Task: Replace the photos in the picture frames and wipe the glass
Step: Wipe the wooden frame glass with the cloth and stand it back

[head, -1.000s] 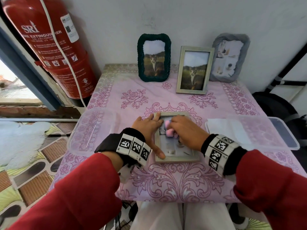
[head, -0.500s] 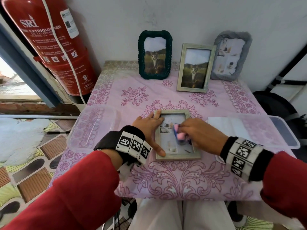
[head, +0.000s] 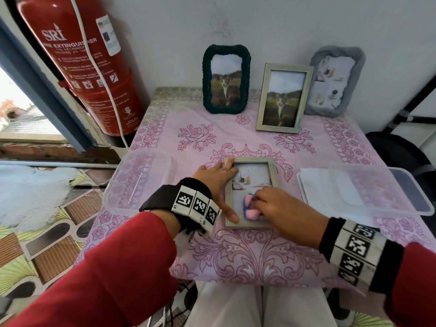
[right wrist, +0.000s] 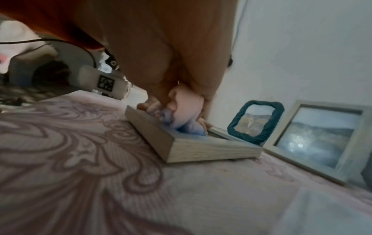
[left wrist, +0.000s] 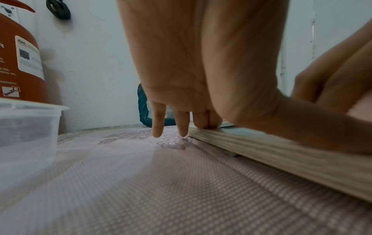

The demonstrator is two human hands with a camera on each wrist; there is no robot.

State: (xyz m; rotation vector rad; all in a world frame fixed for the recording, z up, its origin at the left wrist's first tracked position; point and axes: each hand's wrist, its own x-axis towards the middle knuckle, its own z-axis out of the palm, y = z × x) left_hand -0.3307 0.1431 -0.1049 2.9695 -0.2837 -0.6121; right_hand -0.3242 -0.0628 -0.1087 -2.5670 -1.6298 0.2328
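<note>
A light wooden picture frame [head: 273, 171] [left wrist: 281, 152] [right wrist: 203, 149] lies flat, glass up, in the middle of the pink tablecloth [head: 236, 251]. My left hand [head: 218, 179] [left wrist: 201, 79] rests on the frame's left edge with straight fingers, thumb on the near left corner. My right hand [head: 276, 208] [right wrist: 161, 63] grips a pink and blue cloth [head: 249, 207] [right wrist: 185, 114] and presses it on the near part of the glass. Three more frames stand at the back: a dark green one [head: 226, 79] [right wrist: 255, 120], a light wooden one [head: 282, 97] [right wrist: 322, 138] and a grey padded one [head: 335, 81].
A clear plastic tub [head: 139, 182] [left wrist: 26, 132] sits left of the frame. Another clear tub [head: 401, 192] holding white sheets sits to the right. A red fire extinguisher [head: 80, 62] hangs at the table's far left corner. A white wall backs the table.
My right hand has drawn the cloth from the far end of the glass toward the near end. The left hand has kept its place on the frame's left edge.
</note>
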